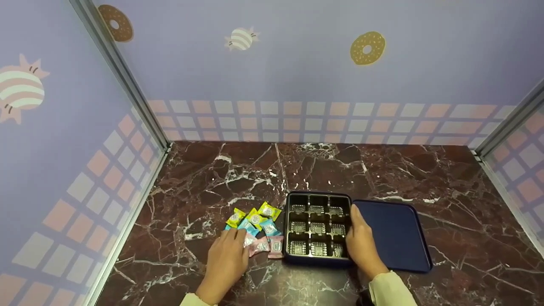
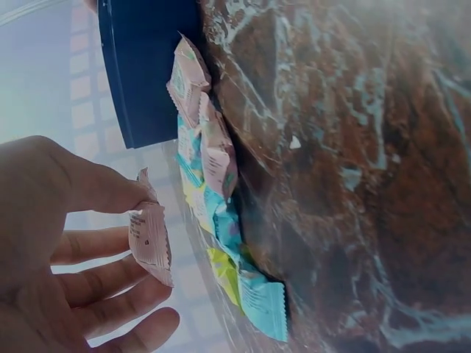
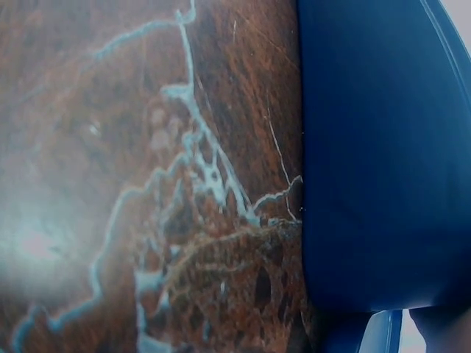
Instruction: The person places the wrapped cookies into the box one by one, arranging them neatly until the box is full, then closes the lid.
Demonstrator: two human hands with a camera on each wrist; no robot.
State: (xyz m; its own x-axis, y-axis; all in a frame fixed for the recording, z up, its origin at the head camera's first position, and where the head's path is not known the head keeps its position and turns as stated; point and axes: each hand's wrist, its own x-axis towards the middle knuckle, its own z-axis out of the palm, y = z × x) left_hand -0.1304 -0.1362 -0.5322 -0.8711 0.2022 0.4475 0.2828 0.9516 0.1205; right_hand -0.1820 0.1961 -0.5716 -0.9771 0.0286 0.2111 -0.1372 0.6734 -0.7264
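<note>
While right grip (image 1: 362, 243) on tin (image 1: 318, 261), left grip (image 1: 228, 254) on candy (image 2: 151, 239)

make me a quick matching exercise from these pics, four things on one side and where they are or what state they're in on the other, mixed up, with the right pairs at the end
Column one
1. Left hand
2. Right hand
3. Blue lid
4. Box

Column two
a. holds the right-hand side of something divided up
b. divided into nine compartments
c. pinches a pink-wrapped sweet
d. lies on the marbled table, further right than the other three

Right pairs
1-c
2-a
3-d
4-b
</note>
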